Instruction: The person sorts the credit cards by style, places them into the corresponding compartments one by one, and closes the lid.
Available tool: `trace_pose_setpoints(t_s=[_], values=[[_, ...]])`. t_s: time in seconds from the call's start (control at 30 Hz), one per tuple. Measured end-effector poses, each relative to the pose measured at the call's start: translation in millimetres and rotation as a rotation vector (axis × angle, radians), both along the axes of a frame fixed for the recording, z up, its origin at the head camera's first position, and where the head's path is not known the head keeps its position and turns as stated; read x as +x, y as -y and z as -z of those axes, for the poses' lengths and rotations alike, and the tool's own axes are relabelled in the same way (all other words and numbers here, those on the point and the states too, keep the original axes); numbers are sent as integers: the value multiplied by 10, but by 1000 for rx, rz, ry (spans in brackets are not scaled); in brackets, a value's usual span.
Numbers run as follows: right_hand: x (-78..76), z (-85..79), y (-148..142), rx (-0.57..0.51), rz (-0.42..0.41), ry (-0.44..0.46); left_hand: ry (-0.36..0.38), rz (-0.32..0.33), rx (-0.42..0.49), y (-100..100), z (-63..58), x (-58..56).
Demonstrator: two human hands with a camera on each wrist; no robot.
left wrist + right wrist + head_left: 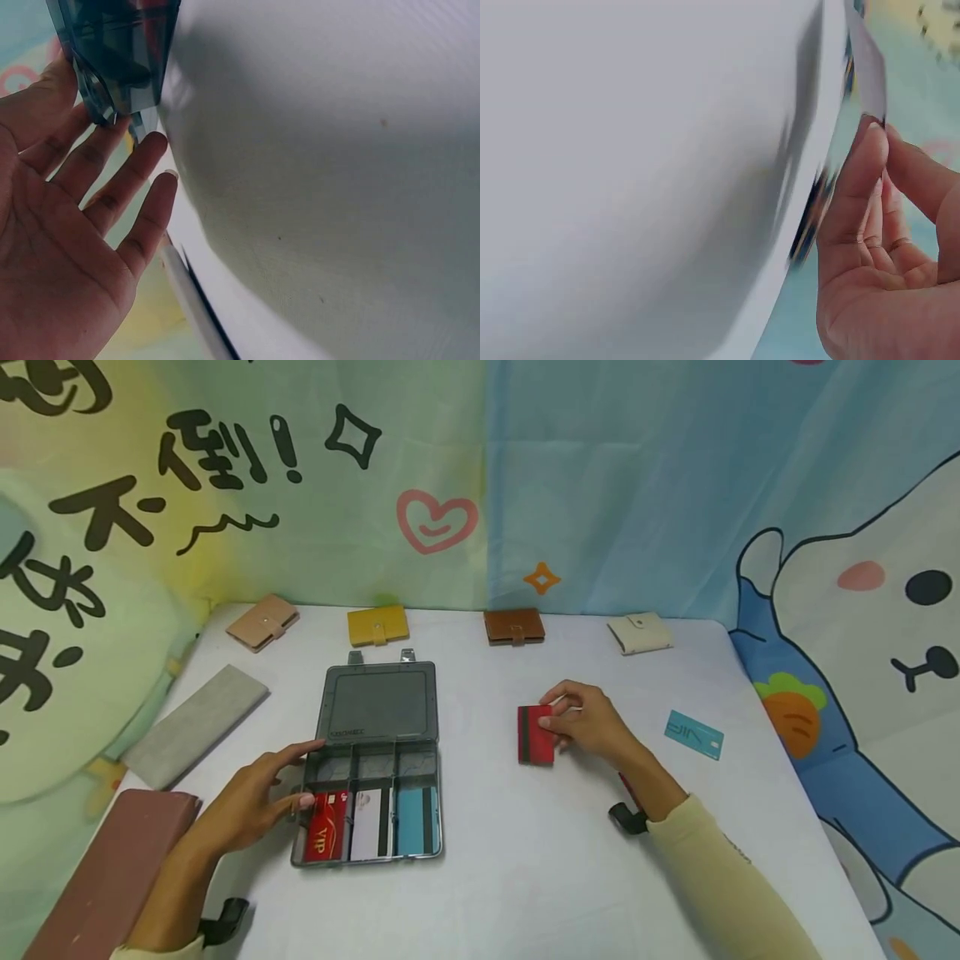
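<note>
On the table's left half lies a grey clear plastic box [437,827], its lid [378,702] laid back. Its front compartments hold a red VIP card [326,827], a white card with a dark stripe [367,824] and a blue card with a dark stripe [417,821]. My left hand [258,802] touches the box's left side, its fingers fairly straight in the left wrist view. Between thumb and fingers, my right hand [588,722] pinches a red card with a dark stripe [534,735]; the right wrist view shows this card [868,71] nearly edge-on.
A teal card [693,735] lies to the right. Along the back stand a tan card holder [262,622], a yellow one [378,625], a brown one [514,627] and a cream one [640,633]. At left lie a grey case [197,727] and a dusty-pink case [112,877].
</note>
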State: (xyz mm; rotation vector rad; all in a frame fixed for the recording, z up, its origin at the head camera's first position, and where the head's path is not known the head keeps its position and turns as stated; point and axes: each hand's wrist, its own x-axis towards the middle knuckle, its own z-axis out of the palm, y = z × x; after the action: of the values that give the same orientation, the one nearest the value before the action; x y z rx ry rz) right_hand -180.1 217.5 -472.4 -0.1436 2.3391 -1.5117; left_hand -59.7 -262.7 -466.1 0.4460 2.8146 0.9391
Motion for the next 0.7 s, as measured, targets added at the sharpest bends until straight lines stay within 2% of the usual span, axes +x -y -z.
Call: trace_pose_setpoints(t_s=[0.13, 0.47, 0.7], values=[[154, -33, 417, -107, -96, 24, 7, -1, -4, -4, -5, -4], [515, -131, 1360, -284, -221, 106, 21, -10, -8, -12, -27, 5], [684, -140, 1876, -362, -323, 88, 32, -9, 4, -11, -28, -1]])
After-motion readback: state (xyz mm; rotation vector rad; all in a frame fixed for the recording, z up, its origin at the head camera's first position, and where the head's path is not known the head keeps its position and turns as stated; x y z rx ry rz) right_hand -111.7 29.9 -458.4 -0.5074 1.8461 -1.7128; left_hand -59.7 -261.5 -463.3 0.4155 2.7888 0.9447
